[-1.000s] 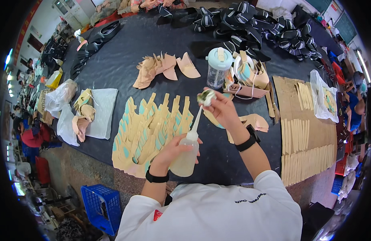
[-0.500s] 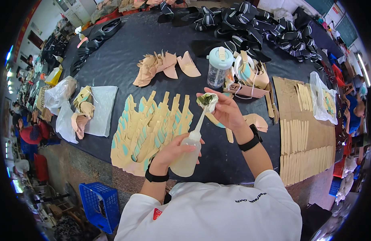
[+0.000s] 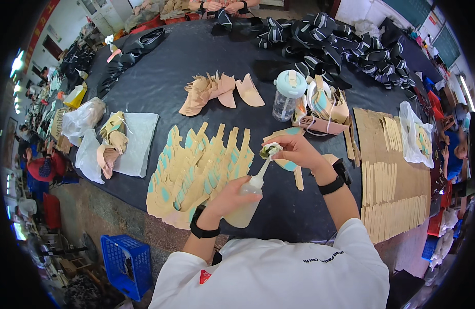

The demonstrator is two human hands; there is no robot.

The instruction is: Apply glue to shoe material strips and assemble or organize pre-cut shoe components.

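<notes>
In our left hand [image 3: 230,197], fingers curled around its upper body, is a translucent plastic squeeze bottle [image 3: 241,213], tilted, its long thin nozzle rising to a point; it stands on our side of the lidded tumbler [image 3: 285,103]. Our right hand [image 3: 302,153], thumb and fingers brought together, pinches a small crumpled white wad [image 3: 270,149] with a dark green hollow, also nearer us than the tumbler, and the nozzle tip meets it. Left of the tumbler and closer to us, flat tan pieces [image 3: 196,167] with pale turquoise patches overlap in a jagged fan; farther from us, but also left, lie curved, matte pink pieces [image 3: 207,92]. Just right of the tumbler we see an open pink box [image 3: 320,126], and farther right a brown cardboard sheet [image 3: 370,144] bearing rows of narrow tan strips [image 3: 394,213]. Beyond the tumbler, glossy-looking black pieces with pale stripes [image 3: 320,41] heap up.
</notes>
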